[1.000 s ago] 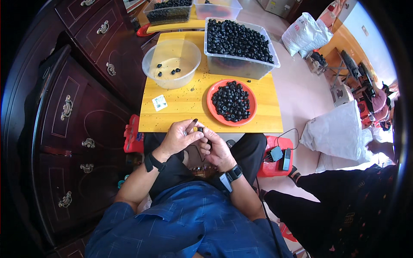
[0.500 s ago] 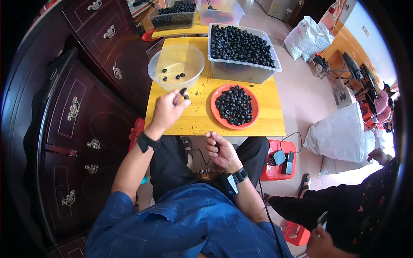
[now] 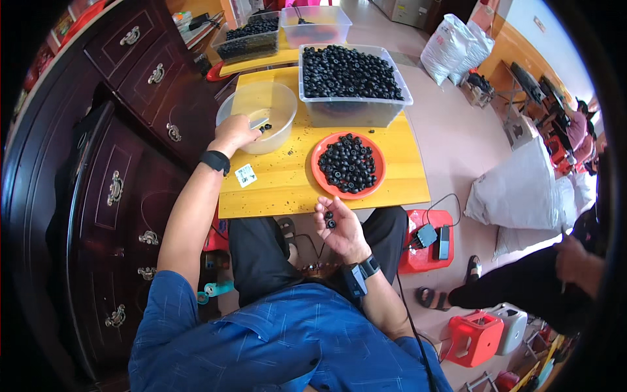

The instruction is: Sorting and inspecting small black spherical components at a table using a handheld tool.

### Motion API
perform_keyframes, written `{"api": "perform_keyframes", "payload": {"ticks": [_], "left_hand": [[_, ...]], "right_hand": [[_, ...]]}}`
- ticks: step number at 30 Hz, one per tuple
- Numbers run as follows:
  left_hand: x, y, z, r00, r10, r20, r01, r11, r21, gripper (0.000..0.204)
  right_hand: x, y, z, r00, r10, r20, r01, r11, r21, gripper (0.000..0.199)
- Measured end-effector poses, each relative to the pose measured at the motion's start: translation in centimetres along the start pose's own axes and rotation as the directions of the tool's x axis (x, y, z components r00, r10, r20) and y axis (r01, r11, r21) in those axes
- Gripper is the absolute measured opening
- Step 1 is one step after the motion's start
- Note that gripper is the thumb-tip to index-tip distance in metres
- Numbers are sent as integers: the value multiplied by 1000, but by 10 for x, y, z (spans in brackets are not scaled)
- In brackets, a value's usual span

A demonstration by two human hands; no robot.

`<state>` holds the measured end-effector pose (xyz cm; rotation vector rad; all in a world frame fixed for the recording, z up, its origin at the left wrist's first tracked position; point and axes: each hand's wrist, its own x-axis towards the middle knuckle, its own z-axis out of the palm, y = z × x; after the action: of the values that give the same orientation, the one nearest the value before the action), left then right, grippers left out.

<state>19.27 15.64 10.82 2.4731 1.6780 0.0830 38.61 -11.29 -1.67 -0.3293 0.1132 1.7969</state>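
Note:
My left hand [image 3: 234, 135] is over the near rim of a round clear tub [image 3: 282, 103]. Its fingers are closed on a small pale, flat, blade-like piece [image 3: 259, 122], whose kind I cannot make out. A few small black ring-shaped parts [image 3: 266, 127] lie in the tub beside my fingertips. Palm up at the table's front edge, my right hand [image 3: 343, 230] cups small black ring-shaped parts [image 3: 330, 220] in curled fingers. Just beyond it stands an orange-red plate [image 3: 315, 171] heaped with similar parts. A white label [image 3: 245, 175] lies near my left wrist.
A large clear bin [image 3: 349, 112] full of black parts stands at the table's back. More bins [image 3: 317, 32] are on a table beyond. Dark drawers [image 3: 98, 189] flank my left. At right are a red stool [image 3: 428, 258] with cabled devices, white sacks [image 3: 509, 189] and another person's hand [image 3: 578, 261].
My left hand has moved forward and left into the round tub, uncovering the white label. My right hand has turned palm up, showing black parts in it. The other person at right has shifted.

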Motion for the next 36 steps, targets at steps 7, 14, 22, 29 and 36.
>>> {"api": "perform_keyframes", "payload": {"ticks": [7,14,22,29,36], "left_hand": [[-74,32,8,947,228,-227,-308,843,-441,26],[-176,101,65,919,390,-53,-340,720,-605,27],[-192,101,89,892,380,-245,-449,677,-583,24],[-191,90,91,964,185,-190,-262,555,-790,14],[-199,100,90,942,184,-282,-337,486,-807,13]], "right_hand": [[-11,0,33,997,-28,74,26,999,28,59],[-6,10,12,978,61,197,-79,993,83,63],[-13,17,22,995,39,92,-38,999,-11,55],[-18,16,7,990,72,123,-52,986,-160,29],[-15,23,0,996,32,87,-22,992,-121,17]]}}
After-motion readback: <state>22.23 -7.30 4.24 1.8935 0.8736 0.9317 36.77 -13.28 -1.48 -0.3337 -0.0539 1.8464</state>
